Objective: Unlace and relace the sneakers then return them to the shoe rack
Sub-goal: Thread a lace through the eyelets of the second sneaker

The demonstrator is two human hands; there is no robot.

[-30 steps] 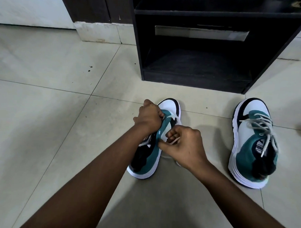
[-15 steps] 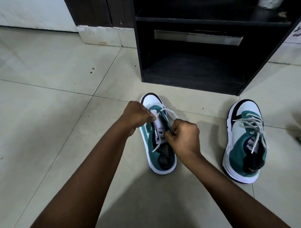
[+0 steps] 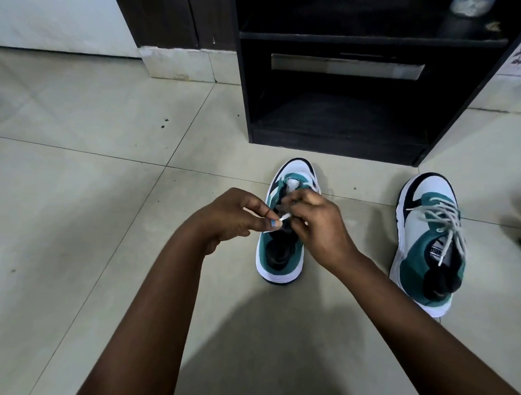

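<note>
Two hands meet over the near sneaker (image 3: 281,257) in the head view, and it's all fingertip work. That sneaker sits flat on the tiled floor (image 3: 76,205), toe pointing away toward the shoe rack (image 3: 338,135), heel just under both wrists. Left hand (image 3: 232,217) has its fingers curled in, thumb and forefinger pinching the white lace tip (image 3: 284,217), which pokes out toward the right hand. Right hand (image 3: 317,220) is curled over the sneaker's tongue area, fingers bunched down tight at the eyelets; they look to be pinching lace there, though the exact grip is hidden under the knuckles. Beyond the right hand's fingertips, the white toe cap with its black trim shows clear. Well off to the outside of the right hand stands the second sneaker (image 3: 429,241), apart from the first, toe also toward the rack, its grey laces (image 3: 438,215) threaded across the front with loose ends trailing back over the tongue. Straight ahead of both hands, the dark rack stands on the floor, its lower shelf open and facing this way.
</note>
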